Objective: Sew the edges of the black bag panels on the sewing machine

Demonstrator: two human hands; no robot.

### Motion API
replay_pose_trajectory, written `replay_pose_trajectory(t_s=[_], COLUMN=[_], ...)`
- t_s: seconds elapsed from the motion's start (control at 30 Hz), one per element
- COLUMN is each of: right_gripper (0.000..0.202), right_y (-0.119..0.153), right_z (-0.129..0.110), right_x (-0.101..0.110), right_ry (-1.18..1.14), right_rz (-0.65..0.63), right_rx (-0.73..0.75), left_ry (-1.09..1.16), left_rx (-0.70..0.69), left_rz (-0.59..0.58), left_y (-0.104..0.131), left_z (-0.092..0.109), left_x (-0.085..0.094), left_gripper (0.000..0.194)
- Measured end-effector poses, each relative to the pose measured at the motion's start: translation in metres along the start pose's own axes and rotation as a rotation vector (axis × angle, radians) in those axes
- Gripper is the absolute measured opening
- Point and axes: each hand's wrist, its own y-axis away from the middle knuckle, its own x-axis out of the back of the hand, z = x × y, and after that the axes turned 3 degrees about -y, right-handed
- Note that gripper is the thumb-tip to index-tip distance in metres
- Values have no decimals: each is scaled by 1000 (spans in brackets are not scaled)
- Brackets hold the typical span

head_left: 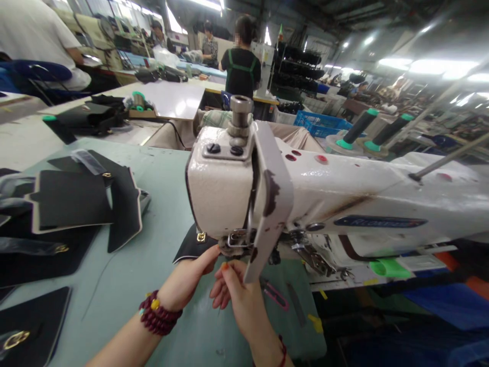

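Both hands pinch together beneath the machine head, left hand and right hand apparently on thread by the needle, near the black panel; steady fingertips and good light would help.

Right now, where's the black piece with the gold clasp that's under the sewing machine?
In the head view, the black piece lies on the green table just left of centre, under the sewing machine head, touching the left hand.

Black leather piece, gold clasp, flat under white sewing machine head.
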Motion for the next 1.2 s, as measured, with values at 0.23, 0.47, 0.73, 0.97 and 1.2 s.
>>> replay_pose_trajectory(t_s=[0.23, 0.47, 0.73, 0.97, 1.2], right_gripper=[52, 52, 48, 48, 45], right_y=[6, 10, 14, 16, 18], right_z=[0, 1, 7, 7, 9], right_x=[-1, -4, -6, -6, -7], right_ry=[-6, -12, -17, -27, -33], right_rz=[-37, -65, -93, -99, -110], right_rx=[-24, -38, -28, -37, -43], left_ry=[51, 87, 141, 205, 170], left_rx=[82, 126, 110, 71, 47], left_rz=[-24, 59, 35, 34, 125], left_y=[-10, -13, -13, -9, -5], left_z=[-6, -8, -10, -7, -8], left_x=[3, 3, -1, -6, -12], left_gripper=[40, 41, 47, 52, 52])
